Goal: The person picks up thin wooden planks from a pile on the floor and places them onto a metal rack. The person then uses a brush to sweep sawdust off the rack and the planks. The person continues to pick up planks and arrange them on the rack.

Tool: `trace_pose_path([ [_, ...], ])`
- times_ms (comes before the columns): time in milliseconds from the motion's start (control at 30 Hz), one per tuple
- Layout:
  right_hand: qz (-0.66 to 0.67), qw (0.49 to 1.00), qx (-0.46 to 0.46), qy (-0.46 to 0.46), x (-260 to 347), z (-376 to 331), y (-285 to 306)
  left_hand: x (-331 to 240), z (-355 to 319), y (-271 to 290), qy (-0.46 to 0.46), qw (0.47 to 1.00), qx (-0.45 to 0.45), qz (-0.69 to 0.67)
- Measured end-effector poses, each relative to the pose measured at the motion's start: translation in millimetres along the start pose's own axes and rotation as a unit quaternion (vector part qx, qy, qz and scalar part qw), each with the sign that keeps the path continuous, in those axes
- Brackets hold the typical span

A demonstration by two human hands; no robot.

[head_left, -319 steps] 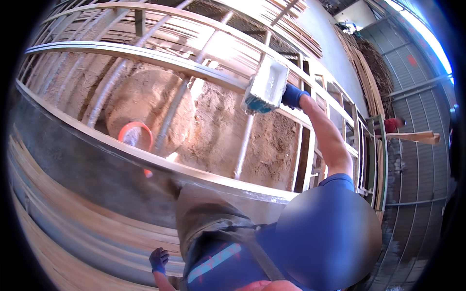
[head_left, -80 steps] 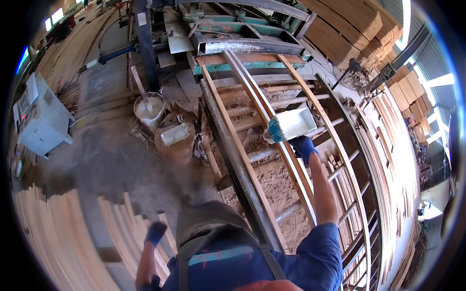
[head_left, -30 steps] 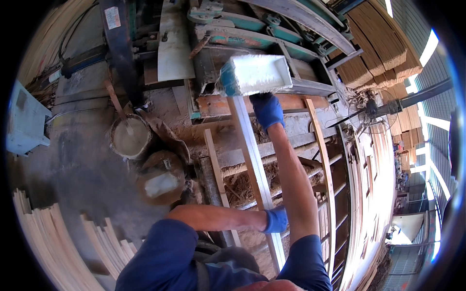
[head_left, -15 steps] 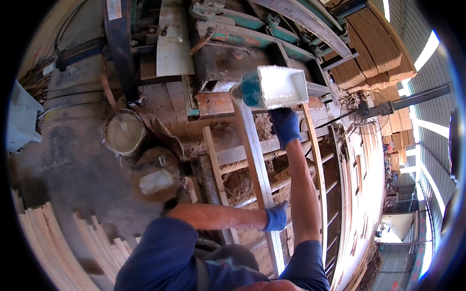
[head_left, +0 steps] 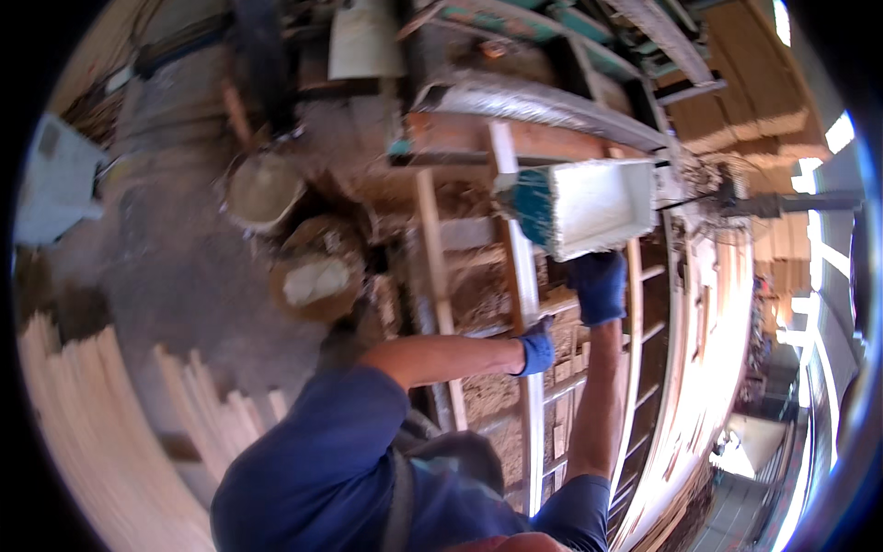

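Observation:
My right hand, in a blue glove, grips the lower edge of a white rectangular tub with a teal end, held up above a long frame of rails. My left hand, also in a blue glove, rests closed on a pale metal rail of that frame, below the tub. Sawdust lies between the rails under both hands. My blue sleeves fill the bottom of the picture.
A round bucket and a brown tub with a white lump stand on the floor at left. Pale wooden planks are stacked at lower left. Machinery lies beyond the frame, and stacked boards rise at upper right.
The tub has come down and to the right with my right hand. My left hand stays on the rail. The view has shifted closer to the frame.

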State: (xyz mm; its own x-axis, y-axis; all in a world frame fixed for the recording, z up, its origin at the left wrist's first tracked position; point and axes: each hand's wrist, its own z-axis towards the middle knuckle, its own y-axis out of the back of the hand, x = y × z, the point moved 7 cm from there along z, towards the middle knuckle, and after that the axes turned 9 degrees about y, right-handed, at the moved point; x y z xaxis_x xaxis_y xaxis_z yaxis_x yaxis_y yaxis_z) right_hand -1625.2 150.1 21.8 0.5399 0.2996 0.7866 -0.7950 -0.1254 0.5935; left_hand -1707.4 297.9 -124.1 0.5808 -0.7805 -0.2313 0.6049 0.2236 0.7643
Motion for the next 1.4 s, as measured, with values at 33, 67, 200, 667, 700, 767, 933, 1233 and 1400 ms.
trace_pose_path([
  [33, 0.02, 0.997, 0.016, -0.066, 3, -13, -9, -5, -7, 22, 0.021, 0.999, -0.035, -0.011],
  [67, 0.049, 0.996, 0.018, -0.078, 9, -23, -20, -11, -12, 49, 0.036, 0.996, -0.078, -0.019],
  [200, 0.126, 0.989, 0.062, -0.053, 15, -66, -56, -58, -74, 134, 0.008, 0.968, 0.035, -0.248],
  [667, 0.018, 0.994, 0.099, 0.037, -22, -208, -321, 72, -555, 224, 0.638, 0.7, -0.057, -0.317],
  [700, 0.001, 0.994, 0.101, 0.03, -16, -217, -344, 75, -631, 213, 0.625, 0.726, -0.069, -0.278],
  [767, -0.033, 0.991, 0.127, 0.0, -70, -243, -397, 62, -719, 213, 0.729, 0.548, -0.137, -0.387],
  [933, -0.169, 0.971, 0.169, -0.003, -120, -269, -487, -13, -870, 264, 0.861, 0.214, -0.234, -0.398],
  [1233, -0.269, 0.937, 0.204, -0.094, -159, -269, -566, -89, -928, 284, 0.904, 0.125, -0.126, -0.39],
  [1400, -0.228, 0.917, 0.327, -0.004, -136, -282, -611, -52, -899, 297, 0.86, 0.238, -0.139, -0.43],
])
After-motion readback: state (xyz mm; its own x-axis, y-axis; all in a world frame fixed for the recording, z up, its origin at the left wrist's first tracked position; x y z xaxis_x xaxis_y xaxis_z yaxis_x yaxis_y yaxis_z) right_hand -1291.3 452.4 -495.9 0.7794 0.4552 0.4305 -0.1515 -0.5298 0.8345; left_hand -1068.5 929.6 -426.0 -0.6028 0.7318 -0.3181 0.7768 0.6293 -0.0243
